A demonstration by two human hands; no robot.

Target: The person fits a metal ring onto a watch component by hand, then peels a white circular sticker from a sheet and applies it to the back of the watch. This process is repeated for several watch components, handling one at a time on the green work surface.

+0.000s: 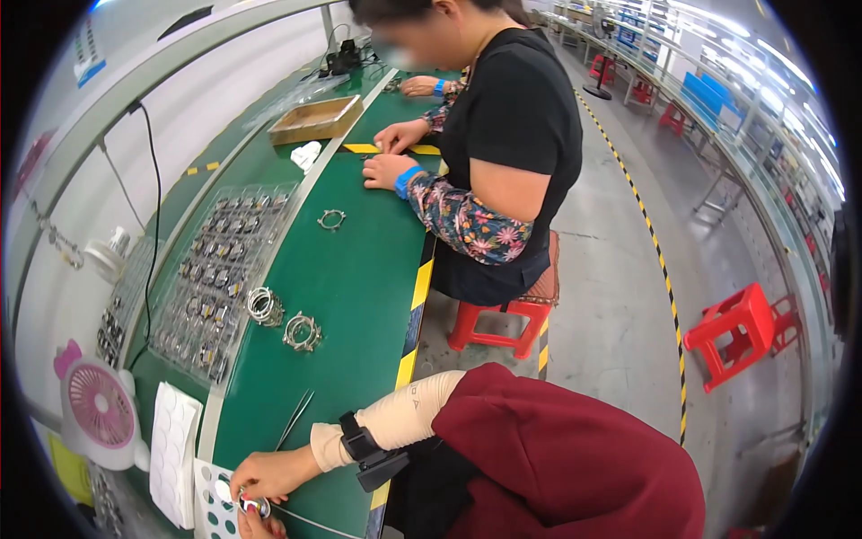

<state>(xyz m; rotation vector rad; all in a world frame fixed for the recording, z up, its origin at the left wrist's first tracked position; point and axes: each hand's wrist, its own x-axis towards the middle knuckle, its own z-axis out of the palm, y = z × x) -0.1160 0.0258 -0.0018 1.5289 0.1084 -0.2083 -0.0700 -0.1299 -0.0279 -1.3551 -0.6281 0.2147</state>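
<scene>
At the lower edge, my left hand (259, 526) holds a small round part with a shiny metal rim (256, 506). My right hand (274, 474) bends over it from above, thumb and fingers drawn together at the part; whatever may be pinched in them is hidden. Metal tweezers (296, 419) lie right behind my right hand, their lower end partly covered by it. Beneath the hands is a white sheet with round holes (203, 474). Beside it stands a white pad of round stickers (175, 454).
Metal rings (264, 306) are stacked farther up the green bench (359, 278), with another ring group (302, 332) beside them. Clear trays of small parts (224, 260) line the left. A pink fan (99, 404) stands nearby. A seated co-worker (512, 117) works ahead.
</scene>
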